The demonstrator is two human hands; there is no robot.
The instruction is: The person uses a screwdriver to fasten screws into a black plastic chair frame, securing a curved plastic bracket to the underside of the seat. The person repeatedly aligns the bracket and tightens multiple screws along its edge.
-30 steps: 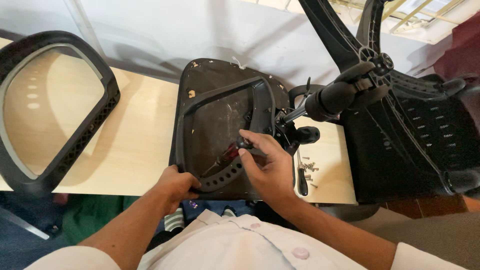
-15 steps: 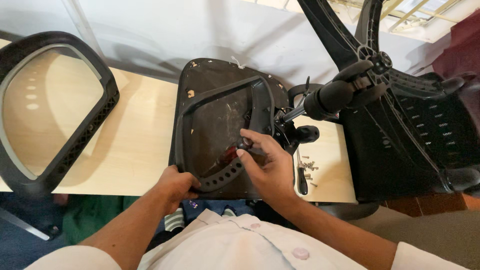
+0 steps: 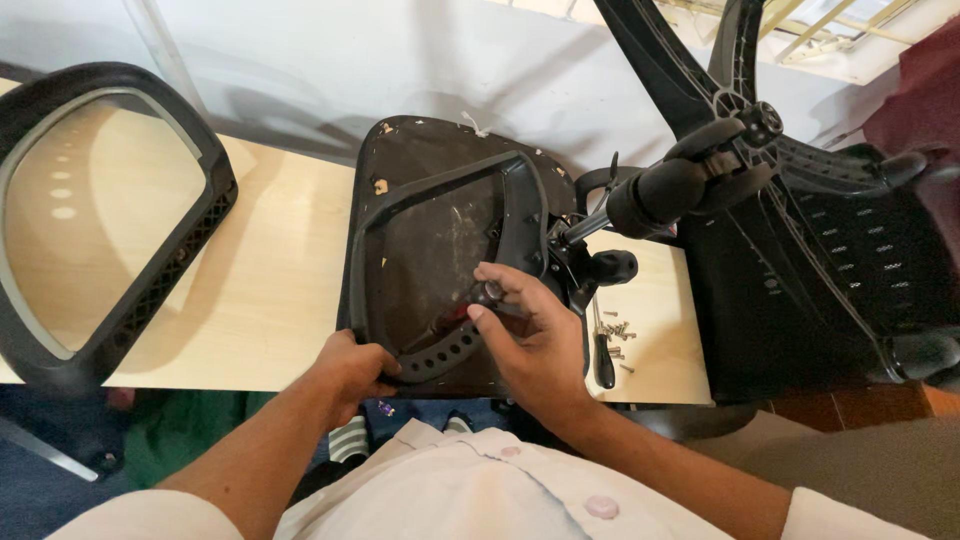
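partly hidden seat underside [image 3: 420, 230], right hand [image 3: 535, 345] covering small fastener [image 3: 491, 291]

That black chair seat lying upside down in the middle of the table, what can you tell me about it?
The chair seat lies underside up on the pale wooden table, its near edge overhanging. Its dark, scuffed base board is dusty and speckled, with frayed fabric at the rim. A curved black plastic armrest frame with a row of holes arcs over it. The left hand grips that frame at the near edge; the right hand pinches a small knob-like part on the underside. A black mechanism with levers adjoins its right side.
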